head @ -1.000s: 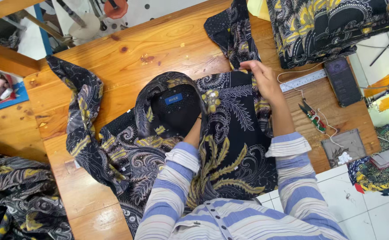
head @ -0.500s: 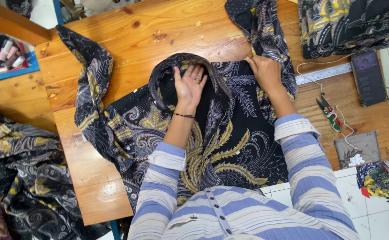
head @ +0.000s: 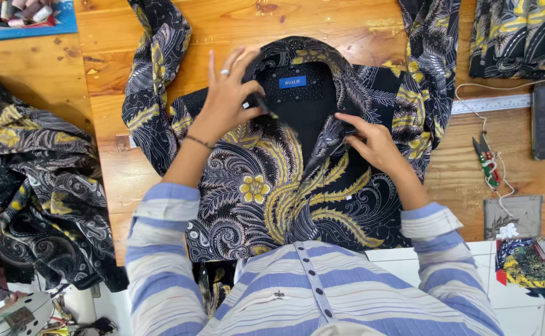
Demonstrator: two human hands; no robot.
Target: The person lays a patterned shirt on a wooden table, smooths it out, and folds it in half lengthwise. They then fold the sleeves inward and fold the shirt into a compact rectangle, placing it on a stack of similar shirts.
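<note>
Shirt [head: 285,186] in dark batik print lies front-up at the desk's [head: 110,168] near edge. The left hand [head: 225,93] pinches the left placket edge, other fingers spread; the right hand [head: 372,140] pinches the opposite one. Uneven pulling could skew the collar. A blue tray [head: 61,23] at the far left corner holds thread spools [head: 26,9].

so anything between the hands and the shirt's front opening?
Nothing visible. The left hand pinches one front edge of the patterned shirt near the collar, and the right hand grips the other edge directly. Scissors and ruler lie off to the side.
</note>
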